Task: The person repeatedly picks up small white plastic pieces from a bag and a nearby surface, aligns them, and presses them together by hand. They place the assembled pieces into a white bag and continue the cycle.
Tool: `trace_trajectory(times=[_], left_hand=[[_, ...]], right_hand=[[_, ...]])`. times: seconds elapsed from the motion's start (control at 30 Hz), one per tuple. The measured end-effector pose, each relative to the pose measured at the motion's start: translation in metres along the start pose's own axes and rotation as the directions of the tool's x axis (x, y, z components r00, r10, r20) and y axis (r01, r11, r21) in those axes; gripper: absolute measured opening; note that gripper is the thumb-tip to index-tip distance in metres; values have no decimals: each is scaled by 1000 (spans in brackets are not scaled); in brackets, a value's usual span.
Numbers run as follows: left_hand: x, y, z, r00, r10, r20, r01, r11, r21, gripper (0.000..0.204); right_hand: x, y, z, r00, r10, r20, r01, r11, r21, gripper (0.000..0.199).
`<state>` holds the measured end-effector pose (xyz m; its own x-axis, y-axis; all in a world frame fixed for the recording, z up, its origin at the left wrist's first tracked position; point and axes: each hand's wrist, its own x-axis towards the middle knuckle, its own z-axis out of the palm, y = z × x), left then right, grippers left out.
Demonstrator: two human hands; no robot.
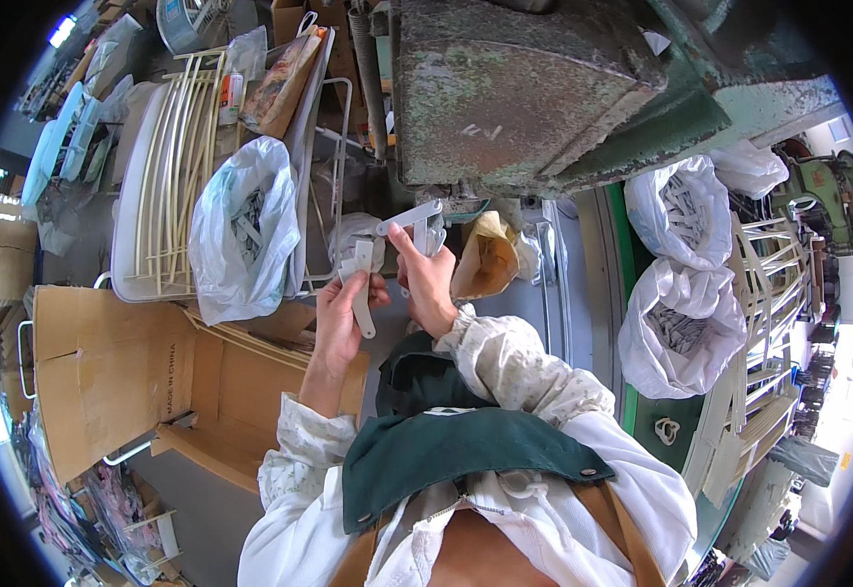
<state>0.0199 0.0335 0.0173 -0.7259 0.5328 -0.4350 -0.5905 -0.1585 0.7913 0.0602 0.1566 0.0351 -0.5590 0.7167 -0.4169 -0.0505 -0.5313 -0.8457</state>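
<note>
My left hand is closed on a flat pale strip with a rounded lower end and a small hole. It is tilted nearly upright between thumb and fingers. To its right and slightly higher, my right hand is closed on another pale flat strip, which slants up to the right and has holes near its ends. More pale pieces seem to sit under the right hand, but the fingers partly hide them. The two strips are close together; whether they touch I cannot tell. A white plastic bag holding several grey pieces stands left of my hands.
A large worn green machine overhangs the space ahead. An open brown cardboard box sits at the left, near a tray with long cream rods. On the right are two more white bags of grey pieces. A brown paper bag stands beside my right hand.
</note>
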Motion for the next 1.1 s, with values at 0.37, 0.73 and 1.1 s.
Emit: trace_trajectory(times=[0.37, 0.73, 1.1], left_hand=[[14, 37, 63, 931, 159, 327, -281, 886, 370, 25], [46, 34, 97, 924, 147, 354, -273, 900, 340, 26], [30, 37, 67, 985, 34, 170, -98, 918, 385, 22]], right_hand=[[-3, -25, -65, 992, -101, 75, 112, 983, -147, 15], [1, -59, -79, 974, -108, 199, 161, 949, -273, 13], [1, -75, -89, 940, -71, 334, 234, 846, -480, 21]])
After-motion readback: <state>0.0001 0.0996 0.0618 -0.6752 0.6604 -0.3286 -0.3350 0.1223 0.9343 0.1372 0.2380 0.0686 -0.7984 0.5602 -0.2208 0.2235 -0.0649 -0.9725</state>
